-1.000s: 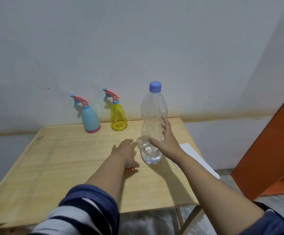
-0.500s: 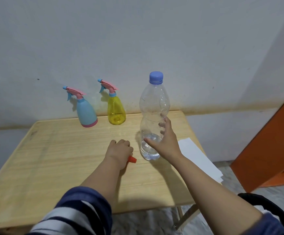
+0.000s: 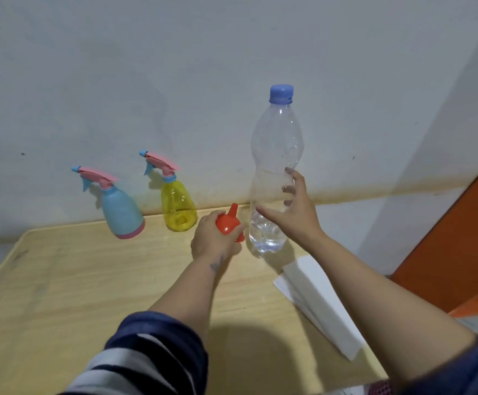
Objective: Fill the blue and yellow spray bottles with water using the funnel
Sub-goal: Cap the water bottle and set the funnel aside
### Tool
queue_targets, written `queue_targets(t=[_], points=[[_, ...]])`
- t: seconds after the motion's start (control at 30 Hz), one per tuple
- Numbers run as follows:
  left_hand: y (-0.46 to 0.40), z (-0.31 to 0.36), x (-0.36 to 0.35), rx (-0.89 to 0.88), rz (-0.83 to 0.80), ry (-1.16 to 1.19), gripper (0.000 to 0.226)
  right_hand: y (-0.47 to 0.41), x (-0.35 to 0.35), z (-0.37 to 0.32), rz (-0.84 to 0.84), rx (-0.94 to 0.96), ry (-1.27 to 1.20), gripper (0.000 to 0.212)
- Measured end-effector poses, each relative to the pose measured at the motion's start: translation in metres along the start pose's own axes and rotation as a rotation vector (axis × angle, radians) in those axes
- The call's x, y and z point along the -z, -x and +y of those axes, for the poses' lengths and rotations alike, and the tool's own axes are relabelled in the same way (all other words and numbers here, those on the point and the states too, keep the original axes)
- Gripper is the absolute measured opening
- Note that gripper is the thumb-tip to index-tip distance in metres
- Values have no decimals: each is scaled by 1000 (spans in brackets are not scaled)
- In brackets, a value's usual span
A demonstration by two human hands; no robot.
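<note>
The left hand (image 3: 216, 240) has lifted the orange funnel (image 3: 229, 223) off the wooden table (image 3: 61, 280) while the right hand (image 3: 292, 209) grips the capped water bottle (image 3: 274, 155), so both spray bottles, the blue spray bottle (image 3: 121, 212) and the yellow spray bottle (image 3: 178, 206), by the wall, await uncapping

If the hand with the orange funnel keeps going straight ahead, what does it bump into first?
Probably the yellow spray bottle. The left hand gripping the funnel points toward the wall, and that bottle stands just ahead, slightly to its left; depth is hard to judge.
</note>
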State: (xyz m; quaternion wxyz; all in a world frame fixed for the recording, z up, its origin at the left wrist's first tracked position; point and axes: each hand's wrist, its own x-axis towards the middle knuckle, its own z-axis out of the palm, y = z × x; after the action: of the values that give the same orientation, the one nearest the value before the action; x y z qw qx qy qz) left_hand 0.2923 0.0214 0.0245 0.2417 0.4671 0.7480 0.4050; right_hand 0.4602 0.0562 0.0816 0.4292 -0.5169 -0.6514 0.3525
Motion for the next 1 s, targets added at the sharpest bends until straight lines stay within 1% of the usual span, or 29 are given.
queue_targets(t=[0.07, 0.23, 0.37, 0.53, 0.7, 0.83, 0.93, 1.0], points=[[-23, 6, -20, 18, -4, 34, 57, -21, 3, 7, 32, -23, 15, 96], [-70, 6, -68, 1, 37, -57, 55, -70, 4, 29, 82, -58, 56, 94], [-92, -5, -95, -24, 54, -14, 56, -95, 0, 48, 108, -97, 51, 94], [-97, -30, -114, -132, 69, -11, 59, -105, -2, 61, 137, -98, 35, 93], [-95, -35, -121, -157, 105, -81, 64, -114, 2, 65, 63, -84, 37, 95], [-95, -32, -115, -97, 65, -91, 62, -119, 5, 67, -15, -103, 29, 102], [-94, -32, -109, -64, 12, -119, 63, -120, 9, 66, -67, -143, 17, 114], [-95, -28, -104, -26, -35, -118, 75, -118, 15, 65, -125, -173, -8, 127]])
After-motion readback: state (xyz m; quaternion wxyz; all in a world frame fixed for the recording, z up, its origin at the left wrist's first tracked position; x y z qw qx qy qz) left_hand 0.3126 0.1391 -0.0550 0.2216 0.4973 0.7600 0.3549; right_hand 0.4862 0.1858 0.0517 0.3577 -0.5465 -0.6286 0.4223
